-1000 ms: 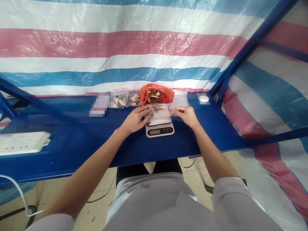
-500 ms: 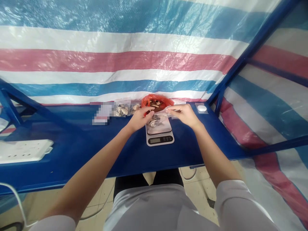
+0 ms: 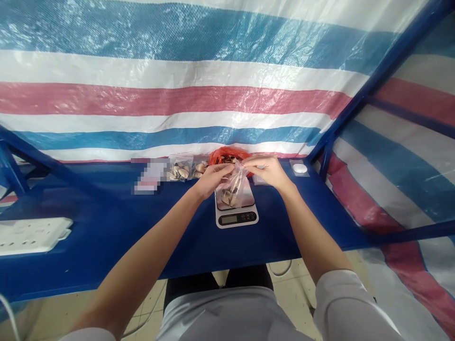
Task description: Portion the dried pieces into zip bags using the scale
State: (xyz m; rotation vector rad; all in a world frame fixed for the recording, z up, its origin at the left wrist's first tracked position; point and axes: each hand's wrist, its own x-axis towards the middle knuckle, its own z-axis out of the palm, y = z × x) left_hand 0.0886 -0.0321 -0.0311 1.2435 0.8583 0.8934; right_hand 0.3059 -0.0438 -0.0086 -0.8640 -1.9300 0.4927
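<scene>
Both hands, left hand (image 3: 209, 179) and right hand (image 3: 267, 170), pinched the top of a small clear bag (image 3: 232, 187) at frame centre; it hung crumpled above the scale (image 3: 236, 212), pale shells (image 3: 227, 195) bunched low inside.

A small clear bag (image 3: 232, 187) of pale shells hangs upright above the scale (image 3: 236, 208).

A blurred patch (image 3: 151, 176) covers something left of centre. The power strip (image 3: 33, 235) runs off the left edge. The scale's display (image 3: 229, 219) is too small to read.
</scene>
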